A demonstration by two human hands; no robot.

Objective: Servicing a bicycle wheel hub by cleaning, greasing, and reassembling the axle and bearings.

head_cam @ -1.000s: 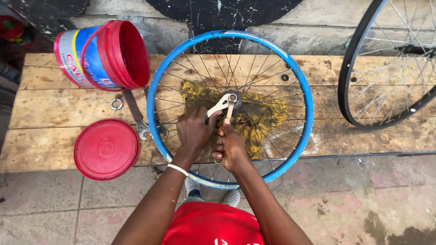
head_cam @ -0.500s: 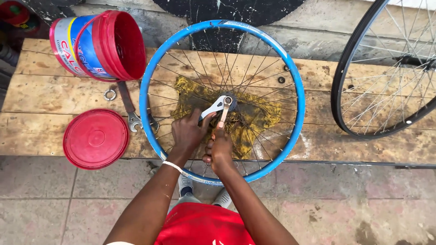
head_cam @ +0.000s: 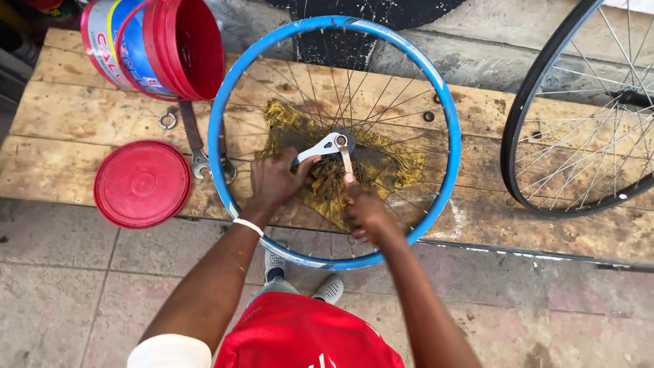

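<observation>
Two spanners [head_cam: 332, 148] meeting at hub [head_cam: 340, 140], centre of blue wheel [head_cam: 446, 136] lying flat on bench [head_cam: 88, 116]. Left hand [head_cam: 274, 180] closed round one handle, right hand [head_cam: 363, 208] round the other. Probably stiff, greasy steel: best gripped far from hub, for leverage.

A bright blue wheel rim [head_cam: 446, 170] with silvery spokes lies over a mustard-yellow, grease-darkened rag [head_cam: 388, 167] on a pale, stained wooden table [head_cam: 88, 116]. Alongside: a red bucket [head_cam: 160, 48] banded blue, white and yellow, its plain red lid [head_cam: 142, 184], and a black-rimmed wheel [head_cam: 521, 136].
</observation>
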